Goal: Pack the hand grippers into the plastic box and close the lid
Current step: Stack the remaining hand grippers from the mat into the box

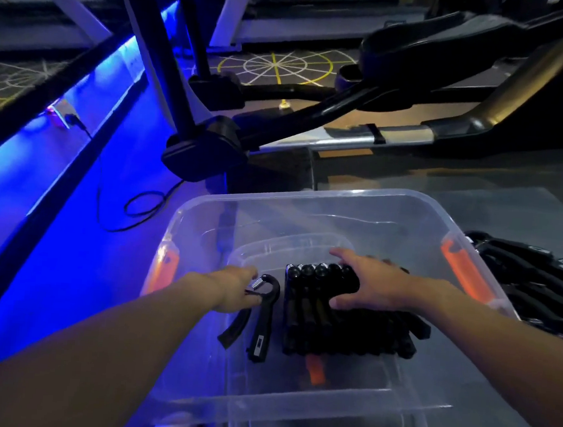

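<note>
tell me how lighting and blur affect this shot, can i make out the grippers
Head view: dim, a blue light strip tints the left wall of the plastic box; the packed grippers under the right hand merge into one dark mass; the single gripper in the left hand shows by its bright spring; edges bend from the wide angle.

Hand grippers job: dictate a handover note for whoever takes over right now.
Left hand holds one gripper by its spring end, low inside the box.
Right hand rests flat on the packed row in the box.
Done: one row packed side by side.
Left: set this gripper down, pack the pile lying outside to the box's right, then close the box, which is open.
</note>
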Available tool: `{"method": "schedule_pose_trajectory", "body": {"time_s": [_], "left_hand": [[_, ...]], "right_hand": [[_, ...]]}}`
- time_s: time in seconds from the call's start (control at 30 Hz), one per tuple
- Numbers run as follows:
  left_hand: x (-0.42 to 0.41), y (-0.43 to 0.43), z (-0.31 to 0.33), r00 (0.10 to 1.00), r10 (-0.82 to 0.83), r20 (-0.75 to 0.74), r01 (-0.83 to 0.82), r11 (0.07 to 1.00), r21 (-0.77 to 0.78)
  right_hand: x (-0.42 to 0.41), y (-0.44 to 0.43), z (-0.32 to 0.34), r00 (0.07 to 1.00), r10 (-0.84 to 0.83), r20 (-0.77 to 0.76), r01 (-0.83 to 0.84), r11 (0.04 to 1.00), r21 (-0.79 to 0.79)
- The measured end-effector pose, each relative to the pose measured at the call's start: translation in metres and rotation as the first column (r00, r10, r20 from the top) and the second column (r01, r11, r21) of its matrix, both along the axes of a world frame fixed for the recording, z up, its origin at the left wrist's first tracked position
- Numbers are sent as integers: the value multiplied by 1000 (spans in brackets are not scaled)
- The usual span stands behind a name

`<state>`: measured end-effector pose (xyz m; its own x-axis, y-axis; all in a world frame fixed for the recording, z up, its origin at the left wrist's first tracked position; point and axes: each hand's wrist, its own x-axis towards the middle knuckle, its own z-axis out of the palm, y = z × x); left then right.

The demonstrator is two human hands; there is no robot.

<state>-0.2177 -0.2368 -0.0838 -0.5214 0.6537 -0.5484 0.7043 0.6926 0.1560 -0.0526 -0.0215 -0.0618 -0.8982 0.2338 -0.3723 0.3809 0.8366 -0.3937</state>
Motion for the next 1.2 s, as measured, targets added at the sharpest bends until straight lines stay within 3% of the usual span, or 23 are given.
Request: {"method": "schedule_pose_trajectory", "body": {"time_s": [0.2, 0.33, 0.6, 0.87, 1.0, 1.2], "left_hand": [[-1, 5, -15, 989, 144, 46, -147, 987, 63], [-4, 7, -17, 971, 230, 73, -239, 952, 190], [-9, 12, -1, 934, 289, 212, -348, 874, 340], [20, 26, 5, 954, 211, 214, -297, 773, 561], [23, 27, 1, 965, 139, 222, -245, 779, 578], [24, 26, -4, 953, 213, 217, -303, 728, 615]], "right_hand": [[2, 1, -1, 1000, -15, -28, 15, 1000, -21], [2, 2, -2, 999, -20, -29, 20, 1000, 1], [4, 2, -1, 999, -27, -30, 28, 1000, 15], [6, 1, 1, 999, -46, -29, 46, 999, -1], [7, 0, 3, 999, -45, -28, 45, 999, 3], [7, -1, 4, 999, -44, -26, 44, 999, 18]]}}
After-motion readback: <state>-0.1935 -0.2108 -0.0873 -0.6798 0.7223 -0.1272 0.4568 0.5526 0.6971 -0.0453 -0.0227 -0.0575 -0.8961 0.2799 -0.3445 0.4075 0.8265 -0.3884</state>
